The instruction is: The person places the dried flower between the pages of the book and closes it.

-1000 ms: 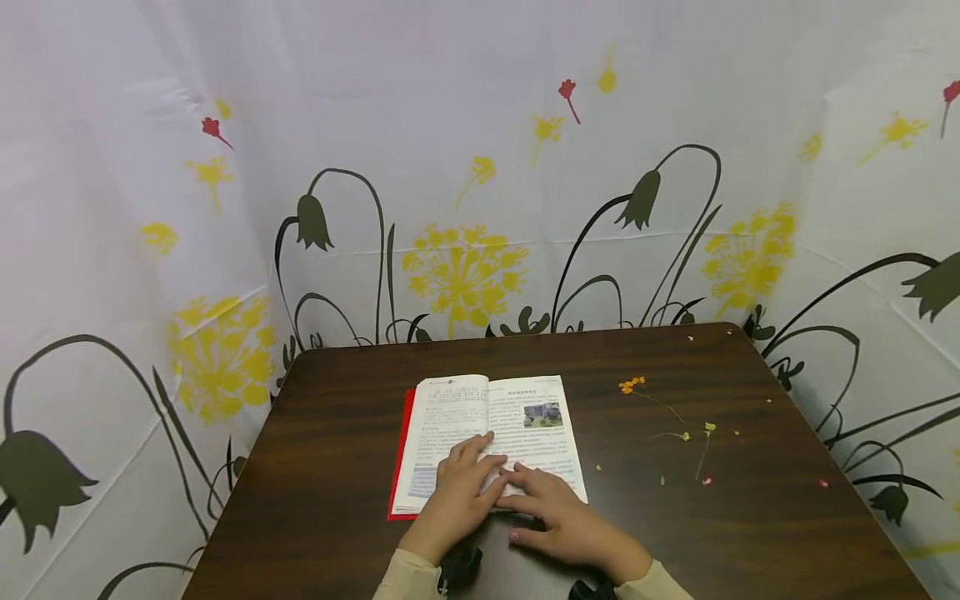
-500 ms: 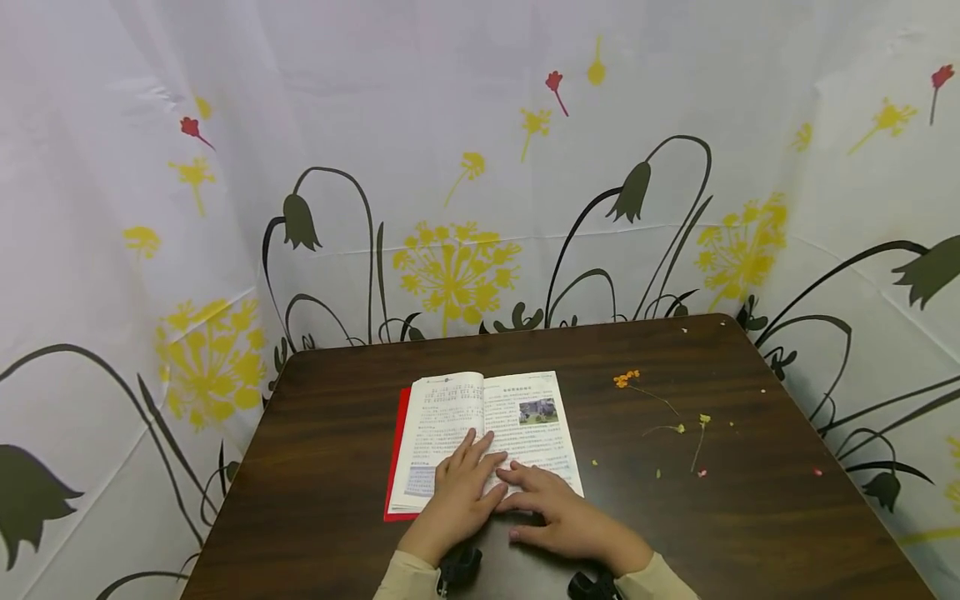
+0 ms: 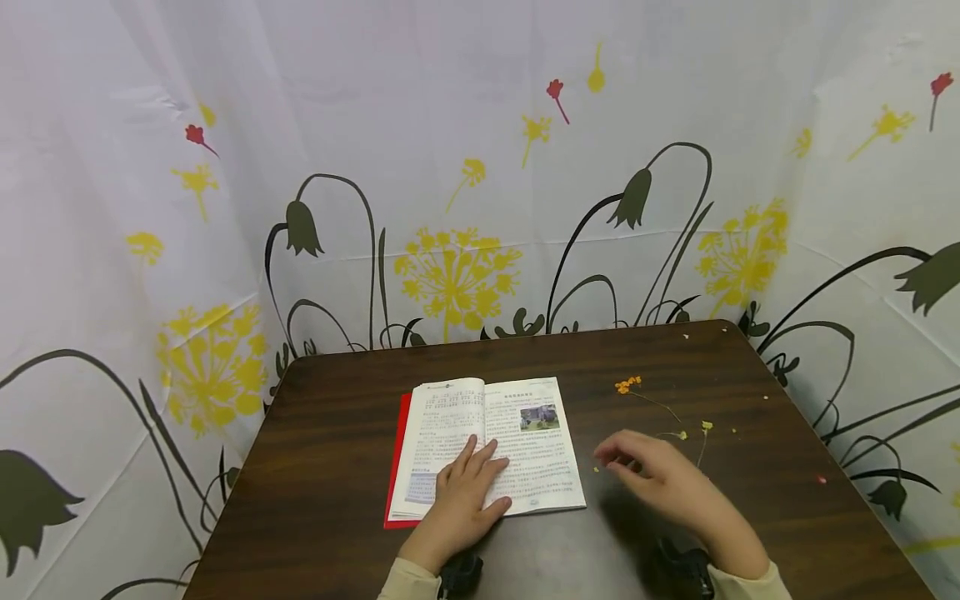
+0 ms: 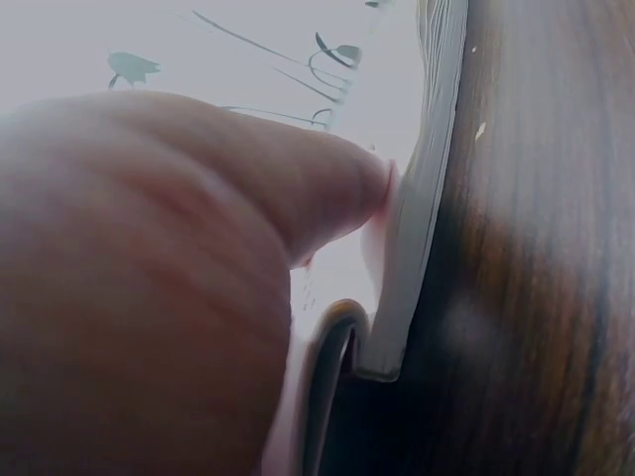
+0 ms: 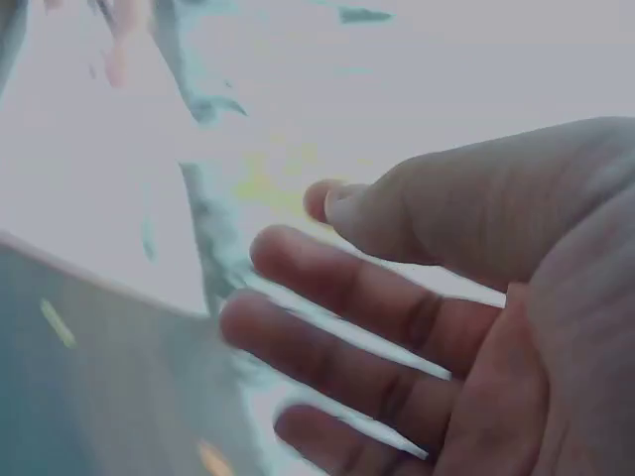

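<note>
An open book (image 3: pixel 532 458) with a red cover edge (image 3: pixel 395 467) lies on the dark wooden table. My left hand (image 3: pixel 462 492) rests with spread fingers on its lower pages, near the spine. In the left wrist view the thumb (image 4: pixel 327 183) lies at the page edges (image 4: pixel 422 228). My right hand (image 3: pixel 663 479) is held over the table, right of the book. Its fingers are loosely bent and hold nothing, as the right wrist view shows, with the thumb (image 5: pixel 446 213) close to the index fingertip. Beyond it lies a small yellow flower sprig (image 3: pixel 707 427), its stem partly hidden by the hand.
A dried orange flower (image 3: pixel 628 385) on a thin stem lies right of the book, and another small yellow sprig (image 3: pixel 682 435) near it. Small petals, one of them pink (image 3: pixel 822 479), are scattered over the table's right side. Behind the table (image 3: pixel 330 450) hangs a flower-print curtain (image 3: pixel 480 167).
My right hand has lifted off the book's lower right page and moved right, over the table near the sprigs. The left hand has stayed on the book.
</note>
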